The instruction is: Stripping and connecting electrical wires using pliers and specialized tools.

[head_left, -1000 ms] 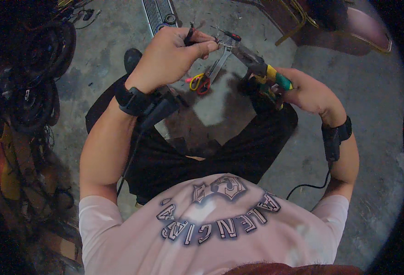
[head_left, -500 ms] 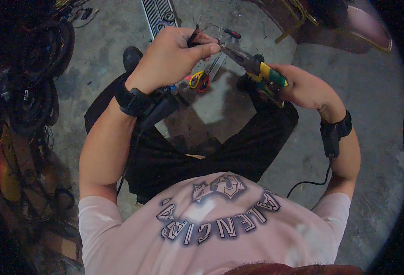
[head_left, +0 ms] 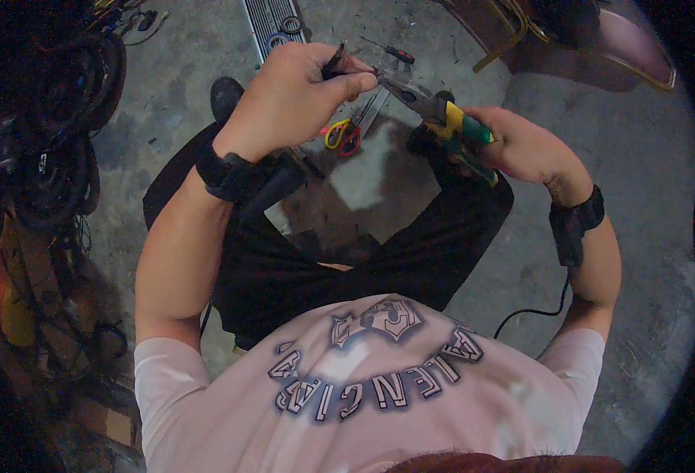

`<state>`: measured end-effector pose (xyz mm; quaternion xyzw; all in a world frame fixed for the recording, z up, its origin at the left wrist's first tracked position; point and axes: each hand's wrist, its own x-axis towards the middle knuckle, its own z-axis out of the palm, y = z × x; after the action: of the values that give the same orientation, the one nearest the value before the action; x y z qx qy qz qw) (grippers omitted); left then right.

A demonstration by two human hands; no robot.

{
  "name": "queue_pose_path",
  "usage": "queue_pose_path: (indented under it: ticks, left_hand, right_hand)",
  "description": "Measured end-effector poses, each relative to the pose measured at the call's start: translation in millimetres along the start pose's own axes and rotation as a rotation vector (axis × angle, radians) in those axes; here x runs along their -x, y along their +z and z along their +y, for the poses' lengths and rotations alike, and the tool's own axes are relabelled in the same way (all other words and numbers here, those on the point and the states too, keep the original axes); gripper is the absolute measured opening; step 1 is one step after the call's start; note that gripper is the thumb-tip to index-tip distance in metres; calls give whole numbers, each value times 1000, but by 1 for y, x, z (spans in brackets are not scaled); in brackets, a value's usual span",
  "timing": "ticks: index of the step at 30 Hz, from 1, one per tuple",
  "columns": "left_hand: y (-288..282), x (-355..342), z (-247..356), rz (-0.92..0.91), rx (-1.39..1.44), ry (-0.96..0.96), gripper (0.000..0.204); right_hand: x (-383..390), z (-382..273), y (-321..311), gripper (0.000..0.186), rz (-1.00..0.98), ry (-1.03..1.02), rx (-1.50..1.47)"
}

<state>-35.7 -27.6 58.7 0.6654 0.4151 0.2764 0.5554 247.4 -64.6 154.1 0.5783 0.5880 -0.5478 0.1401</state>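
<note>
My left hand (head_left: 296,98) is closed, thumb against fingers, on a dark cable (head_left: 335,61) with thin, wispy strands at its end. My right hand (head_left: 521,146) grips the pliers (head_left: 456,120), which have yellow and green handles. Their jaws point left and reach the cable right at my left thumb tip; whether they bite on it is too small to tell. Below the cable, scissors (head_left: 341,140) with yellow and red handles lie on the floor.
Beyond my hands lies a screwdriver (head_left: 399,55). Tape rolls (head_left: 291,25) rest on a ribbed metal panel (head_left: 262,14). Dark coiled hoses or cables (head_left: 56,150) are heaped at the left. A metal-framed chair (head_left: 496,49) stands at the far right.
The pliers have shifted slightly, and their lower handle sits a little farther from the upper one. My left hand has barely moved.
</note>
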Motion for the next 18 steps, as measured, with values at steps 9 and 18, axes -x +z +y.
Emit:
queue_pose_path:
  ticks: [9,18]
  left_hand:
    - [-5,-1,13,3,197,-188,27]
    - [-2,-3,10,-18,573,-329,21]
  right_hand:
    - [-11,1,8,45,409,-233,390]
    - [-16,1,9,38,1144,-353,1286]
